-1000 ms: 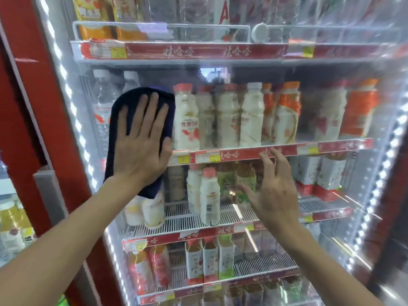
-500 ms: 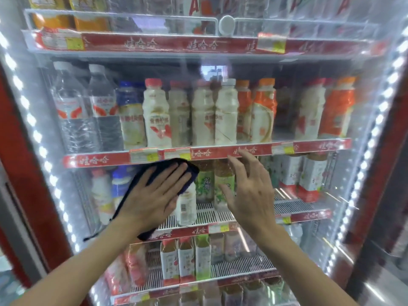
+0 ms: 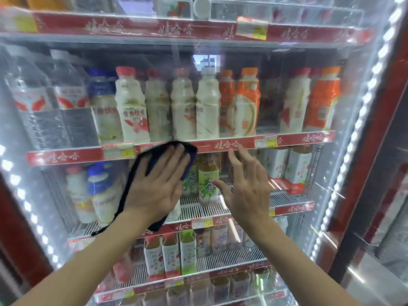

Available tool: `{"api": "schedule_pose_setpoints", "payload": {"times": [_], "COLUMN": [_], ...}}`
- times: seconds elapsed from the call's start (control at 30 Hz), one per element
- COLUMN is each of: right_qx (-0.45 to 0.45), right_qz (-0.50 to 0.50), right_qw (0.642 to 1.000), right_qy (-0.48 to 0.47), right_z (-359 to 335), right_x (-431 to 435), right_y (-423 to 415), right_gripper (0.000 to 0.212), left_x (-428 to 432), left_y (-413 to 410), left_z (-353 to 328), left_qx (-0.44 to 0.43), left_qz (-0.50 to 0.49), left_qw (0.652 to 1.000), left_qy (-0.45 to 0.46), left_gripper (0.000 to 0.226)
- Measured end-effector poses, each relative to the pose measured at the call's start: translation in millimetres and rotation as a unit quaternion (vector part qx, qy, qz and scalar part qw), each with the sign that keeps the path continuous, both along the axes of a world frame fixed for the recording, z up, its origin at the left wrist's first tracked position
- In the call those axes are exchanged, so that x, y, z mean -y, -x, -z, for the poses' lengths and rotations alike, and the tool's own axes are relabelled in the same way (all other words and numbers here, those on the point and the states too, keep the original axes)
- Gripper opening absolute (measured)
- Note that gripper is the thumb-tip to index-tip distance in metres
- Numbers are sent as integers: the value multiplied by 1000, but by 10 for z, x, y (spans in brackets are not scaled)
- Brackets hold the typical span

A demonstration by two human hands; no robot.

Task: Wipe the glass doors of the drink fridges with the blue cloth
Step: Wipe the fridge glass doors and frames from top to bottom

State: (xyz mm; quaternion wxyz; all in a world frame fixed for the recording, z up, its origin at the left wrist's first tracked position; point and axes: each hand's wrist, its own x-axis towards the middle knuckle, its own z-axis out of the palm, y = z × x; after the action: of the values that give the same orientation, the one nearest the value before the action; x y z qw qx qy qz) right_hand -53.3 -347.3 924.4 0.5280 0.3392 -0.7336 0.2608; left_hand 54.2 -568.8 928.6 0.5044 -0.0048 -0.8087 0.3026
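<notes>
A drink fridge fills the view, and its glass door (image 3: 287, 58) looks hazy with faint streaks. My left hand (image 3: 157, 186) lies flat on the dark blue cloth (image 3: 141, 160), pressing it against the glass near the middle shelf strip. The cloth's lower end hangs below my wrist. My right hand (image 3: 245, 186) rests beside it with fingers spread, fingertips on the glass and nothing held.
Behind the glass stand rows of white, orange and clear bottles (image 3: 207, 107) on shelves with red price strips (image 3: 66, 155). LED strips run down both sides. The red door frame (image 3: 384, 120) is at the right, with another fridge door beyond it.
My left hand has slid the cloth from the door's upper left down and rightward to the middle, close to my right hand. My view has shifted left to right across the door.
</notes>
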Motion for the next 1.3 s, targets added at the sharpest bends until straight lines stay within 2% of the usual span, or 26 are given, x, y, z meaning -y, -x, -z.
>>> {"api": "schedule_pose_setpoints", "payload": {"times": [0.07,0.17,0.3,0.37,0.53,0.67,0.77,0.83,0.93,1.03,1.13,1.3], "right_qx": [7,15,33,26,28,4,7,19,-1,-25,-23,-13], "right_qz": [-16,-10,29,34,11,-40,-37,-4,16,19,15,-49], "right_qw": [1000,1000,999,999,999,999,999,1000,1000,999,999,997], "right_qy": [-15,-26,-19,-20,-14,-24,-10,-1,-15,-15,-16,-59], "right_z": [-15,-27,-13,14,80,40,18,-4,1,50,75,13], "right_x": [-48,-209,-352,-340,-307,-426,-767,-964,-1057,-1020,-1005,-1195], "right_y": [10,103,239,278,346,414,612,766,897,946,966,1001], "right_gripper": [84,91,99,99,98,85,86,88,87,85,85,78], "left_x": [-52,-1,-86,-188,-421,-659,-643,-619,-693,-837,-1039,-1245], "left_y": [-13,-8,170,277,461,529,473,524,682,844,972,973], "left_z": [191,-61,-805,-915,-443,233,140,-268,-866,-894,-385,555], "left_qx": [40,46,-58,-79,-93,9,38,-6,-127,-179,-131,27], "left_qz": [1,17,24,14,9,0,7,14,5,-11,2,-4], "left_qw": [998,996,997,995,992,1000,998,1000,989,976,985,999], "left_qy": [45,68,-34,-52,-87,-1,42,25,-77,-126,-109,17], "left_gripper": [62,62,63,63,64,64,64,63,62,63,65,67]}}
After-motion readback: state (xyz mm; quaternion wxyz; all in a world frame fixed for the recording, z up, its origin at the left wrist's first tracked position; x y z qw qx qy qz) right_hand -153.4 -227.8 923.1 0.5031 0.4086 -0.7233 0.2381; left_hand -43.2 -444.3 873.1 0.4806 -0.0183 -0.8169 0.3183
